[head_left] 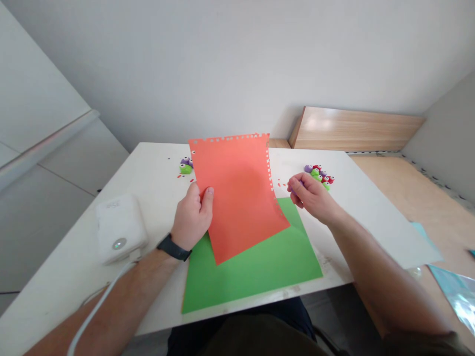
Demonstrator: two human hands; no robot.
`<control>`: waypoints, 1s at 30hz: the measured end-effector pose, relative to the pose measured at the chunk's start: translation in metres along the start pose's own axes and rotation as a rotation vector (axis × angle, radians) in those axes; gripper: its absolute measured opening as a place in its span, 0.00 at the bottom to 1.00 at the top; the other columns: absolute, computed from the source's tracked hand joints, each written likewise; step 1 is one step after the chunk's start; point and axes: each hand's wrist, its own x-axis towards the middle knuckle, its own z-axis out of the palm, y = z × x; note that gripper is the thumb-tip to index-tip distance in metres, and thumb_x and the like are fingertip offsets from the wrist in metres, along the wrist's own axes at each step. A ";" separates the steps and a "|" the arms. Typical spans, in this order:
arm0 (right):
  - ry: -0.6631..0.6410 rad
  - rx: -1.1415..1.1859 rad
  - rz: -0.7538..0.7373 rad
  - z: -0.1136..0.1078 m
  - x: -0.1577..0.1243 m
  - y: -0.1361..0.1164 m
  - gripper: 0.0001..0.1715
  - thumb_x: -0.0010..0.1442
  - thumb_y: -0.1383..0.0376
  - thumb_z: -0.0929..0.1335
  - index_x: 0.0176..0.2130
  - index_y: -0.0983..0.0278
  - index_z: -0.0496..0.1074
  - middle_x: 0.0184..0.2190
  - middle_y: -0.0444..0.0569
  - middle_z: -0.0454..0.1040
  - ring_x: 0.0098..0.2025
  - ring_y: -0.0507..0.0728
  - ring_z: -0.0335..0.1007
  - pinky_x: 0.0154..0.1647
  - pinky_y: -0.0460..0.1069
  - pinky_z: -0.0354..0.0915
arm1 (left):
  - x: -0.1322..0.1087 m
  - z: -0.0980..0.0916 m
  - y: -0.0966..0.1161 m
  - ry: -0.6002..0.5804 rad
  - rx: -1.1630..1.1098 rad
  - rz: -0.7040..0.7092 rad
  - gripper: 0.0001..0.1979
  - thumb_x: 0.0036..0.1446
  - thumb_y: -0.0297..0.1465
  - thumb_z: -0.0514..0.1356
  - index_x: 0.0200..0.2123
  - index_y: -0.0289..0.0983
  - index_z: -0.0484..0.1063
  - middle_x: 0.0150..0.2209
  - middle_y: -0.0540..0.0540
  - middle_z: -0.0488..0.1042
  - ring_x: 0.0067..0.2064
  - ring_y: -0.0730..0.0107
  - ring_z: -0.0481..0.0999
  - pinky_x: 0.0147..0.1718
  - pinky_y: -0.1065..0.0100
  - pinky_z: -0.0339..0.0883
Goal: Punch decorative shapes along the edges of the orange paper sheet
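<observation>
Well, the left hand [193,215] has its grip pinched, thumb on top, on the left edge of a thin, gently bowed orange sheet [237,198], which tilts over a flat green sheet [260,279] and has small holes nibbled along its top and right edges. Just beyond that right edge, the right hand's [313,193] grip is curled round a small purple piece [296,188], near glossy, goggle-eyed lumps [316,172] and paper scraps [279,185]. Leftward on the smooth white worktop [156,183] sits a round-cornered white box [120,222], while the green sheet reaches nearly to the front edge.
</observation>
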 end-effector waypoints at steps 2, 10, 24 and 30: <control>0.012 0.185 0.053 0.010 0.020 0.003 0.29 0.68 0.40 0.62 0.35 0.62 0.66 0.26 0.44 0.70 0.21 0.49 0.60 0.20 0.46 0.53 | 0.001 0.000 -0.001 0.046 -0.028 0.024 0.12 0.70 0.41 0.52 0.47 0.40 0.67 0.45 0.42 0.80 0.49 0.56 0.79 0.43 0.64 0.69; 0.051 0.390 0.178 0.027 0.024 0.043 0.15 0.60 0.55 0.72 0.41 0.59 0.67 0.29 0.40 0.69 0.23 0.48 0.60 0.23 0.46 0.54 | 0.001 0.002 -0.007 0.085 -0.101 -0.009 0.13 0.69 0.42 0.54 0.48 0.41 0.69 0.48 0.43 0.80 0.52 0.56 0.79 0.49 0.61 0.70; 0.061 0.474 0.181 0.009 0.021 0.046 0.23 0.62 0.48 0.72 0.44 0.63 0.71 0.40 0.50 0.76 0.30 0.51 0.72 0.22 0.46 0.57 | 0.001 0.000 -0.011 0.153 -0.107 -0.082 0.15 0.67 0.44 0.56 0.48 0.41 0.72 0.44 0.45 0.81 0.47 0.56 0.81 0.46 0.59 0.72; -0.015 0.575 0.205 0.013 0.016 0.039 0.21 0.65 0.47 0.69 0.47 0.60 0.69 0.35 0.48 0.77 0.27 0.52 0.70 0.21 0.46 0.55 | 0.001 0.000 -0.014 0.129 -0.142 -0.078 0.15 0.68 0.43 0.56 0.49 0.40 0.72 0.47 0.43 0.81 0.50 0.53 0.80 0.50 0.56 0.72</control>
